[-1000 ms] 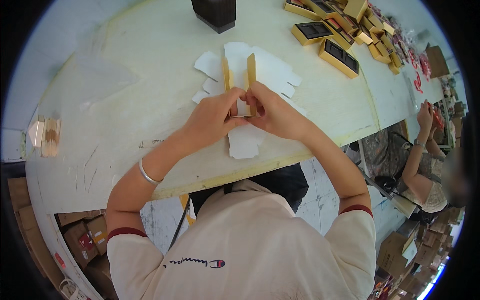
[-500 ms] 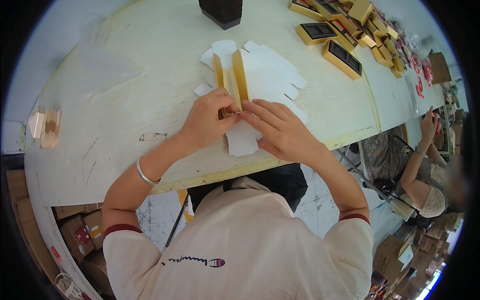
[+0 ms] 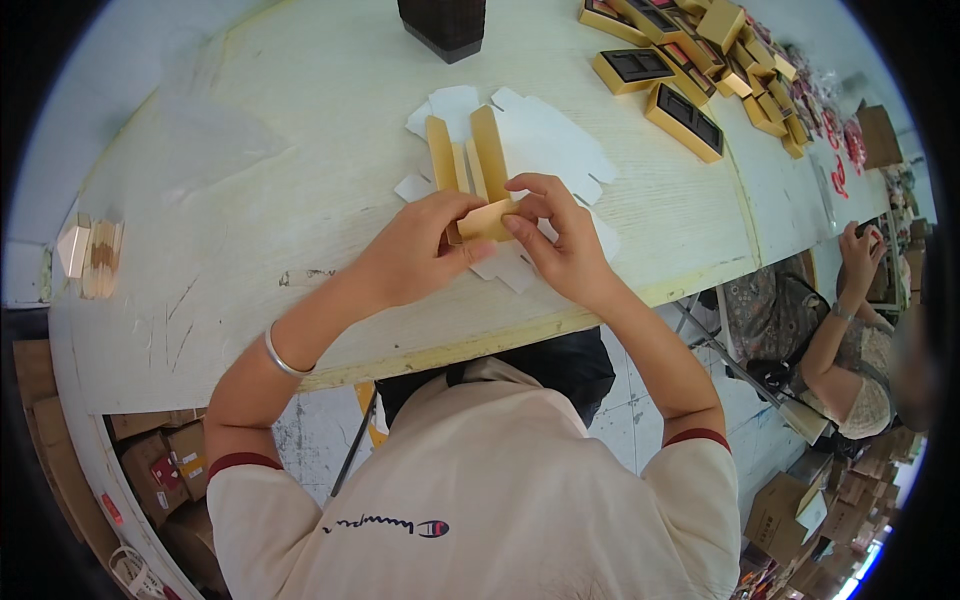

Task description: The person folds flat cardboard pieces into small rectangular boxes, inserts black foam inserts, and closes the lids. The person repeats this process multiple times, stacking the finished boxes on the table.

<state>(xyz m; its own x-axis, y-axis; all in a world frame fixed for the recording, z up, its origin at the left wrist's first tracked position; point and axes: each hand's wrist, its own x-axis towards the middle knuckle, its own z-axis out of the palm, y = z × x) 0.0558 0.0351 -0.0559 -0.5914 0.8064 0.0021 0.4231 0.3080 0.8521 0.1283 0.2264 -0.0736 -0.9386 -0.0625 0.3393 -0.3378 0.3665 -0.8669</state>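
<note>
A partly folded gold cardboard box (image 3: 488, 145) lies in front of me, its long side walls standing up and its near end panel (image 3: 487, 221) raised. My left hand (image 3: 425, 245) holds the left corner of that near end, thumb in front and fingers curled behind. At the right corner, my right hand (image 3: 560, 240) pinches the same panel between thumb and fingers. White flat die-cut cardboard sheets (image 3: 545, 135) are spread under and beside the box. Parts of the inside of the box are hidden by my fingers.
A dark brown container (image 3: 443, 28) stands at the far edge. Gold boxes with black inserts (image 3: 685, 120) are heaped at the far right of the table (image 3: 250, 230). Folded gold pieces (image 3: 102, 258) stand at the left. Another person (image 3: 850, 340) sits on the right.
The near end panel now stands up with its gold face showing. My right hand has gone from fingers laid over the near end to a pinch at its right corner.
</note>
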